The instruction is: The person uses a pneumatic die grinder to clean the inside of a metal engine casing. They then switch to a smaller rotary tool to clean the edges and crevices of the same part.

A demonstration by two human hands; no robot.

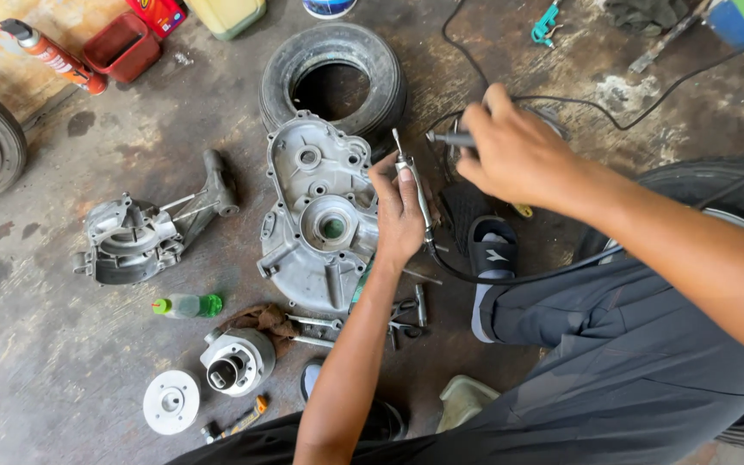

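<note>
My left hand [399, 213] is closed around a slim metal air tool [415, 185] with a black hose [510, 277] trailing from its base. It hovers at the right edge of a grey aluminium engine cover [316, 215] lying open side up on the concrete floor. My right hand [510, 151] is just to the right and higher, its fingers gripping a short dark cylindrical tool [451, 138] that points left. Both hands are above the floor, close to each other.
A small black tyre [335, 65] lies behind the cover. A second engine casing [131, 237], a green-capped bottle [187, 305], a round metal hub [236, 360], a white disc [171, 400], loose bolts and wrenches lie left and front. A spray can [49, 53], red tub [122, 45] sit far left.
</note>
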